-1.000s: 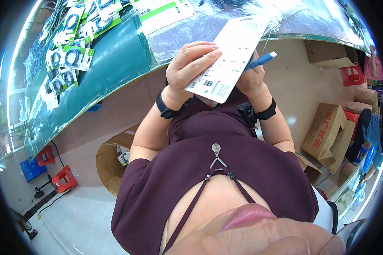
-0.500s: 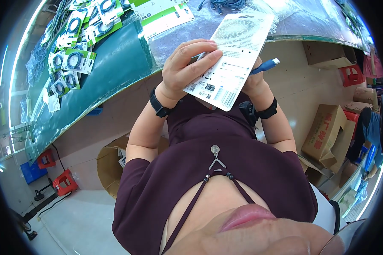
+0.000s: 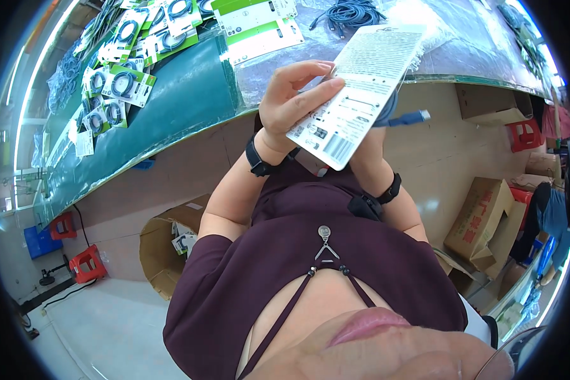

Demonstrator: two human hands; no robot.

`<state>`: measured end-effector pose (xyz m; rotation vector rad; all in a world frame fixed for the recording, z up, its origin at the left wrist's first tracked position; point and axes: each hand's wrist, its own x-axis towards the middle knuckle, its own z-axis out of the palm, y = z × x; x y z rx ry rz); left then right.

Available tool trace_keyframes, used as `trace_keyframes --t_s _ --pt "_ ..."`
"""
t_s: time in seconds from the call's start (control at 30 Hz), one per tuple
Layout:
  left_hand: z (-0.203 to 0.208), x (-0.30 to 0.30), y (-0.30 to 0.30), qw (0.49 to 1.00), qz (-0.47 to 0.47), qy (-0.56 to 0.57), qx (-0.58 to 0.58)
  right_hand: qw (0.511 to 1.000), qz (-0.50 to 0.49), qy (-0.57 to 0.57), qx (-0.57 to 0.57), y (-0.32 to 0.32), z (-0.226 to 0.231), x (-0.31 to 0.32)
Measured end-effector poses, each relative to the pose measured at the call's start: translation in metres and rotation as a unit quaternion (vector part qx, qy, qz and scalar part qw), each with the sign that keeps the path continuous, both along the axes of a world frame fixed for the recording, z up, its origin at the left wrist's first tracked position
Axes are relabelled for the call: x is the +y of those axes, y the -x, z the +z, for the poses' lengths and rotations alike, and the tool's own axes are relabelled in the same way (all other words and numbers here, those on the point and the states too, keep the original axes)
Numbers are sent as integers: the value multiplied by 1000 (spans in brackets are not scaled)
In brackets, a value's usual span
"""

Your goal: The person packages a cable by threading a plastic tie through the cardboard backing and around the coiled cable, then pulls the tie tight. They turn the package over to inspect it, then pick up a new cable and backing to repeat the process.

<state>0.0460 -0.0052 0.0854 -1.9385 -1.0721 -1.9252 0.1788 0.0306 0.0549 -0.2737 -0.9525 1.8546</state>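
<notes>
A white printed packaging card (image 3: 361, 95) is held up at a slant in front of my chest, its text side toward me. My left hand (image 3: 291, 101) grips the card's left edge, with fingers lying over the printed face. Behind the card, my right hand (image 3: 368, 149) is mostly covered, and its fingertips are hidden. A blue cable (image 3: 391, 109) shows in a bent loop beyond the card's right edge, at my right hand. Its plug (image 3: 415, 118) sticks out to the right, with a pale metal tip.
On the green-covered table (image 3: 190, 88) lie several carded cables (image 3: 130, 85) at the left. Flat green-and-white cards (image 3: 266, 41) and a coiled dark-blue cable bundle (image 3: 351, 14) are farther back. Cardboard boxes (image 3: 478, 221) stand on the right floor; an open carton (image 3: 155, 253) is at the left.
The card and both hands have shifted slightly right in the picture. The plug now points more level and farther out, and more of the cable's loop shows beside the card.
</notes>
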Motion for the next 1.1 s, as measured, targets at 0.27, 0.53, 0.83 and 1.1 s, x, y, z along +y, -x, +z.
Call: trace_keyframes --t_s 0.27,0.53,0.83,1.1 --pt "5 -5 2 997 -4 13 69 808 238 -368 -394 -39 -22 -10" --pt "9 -7 -2 998 -23 23 56 897 226 -272 -266 -45 -23 -14" --pt "7 -11 -7 997 -38 44 43 899 233 -225 -295 -46 -28 -17" --pt "13 -24 -18 982 -97 147 -75 893 225 -285 -264 -51 -37 -15"
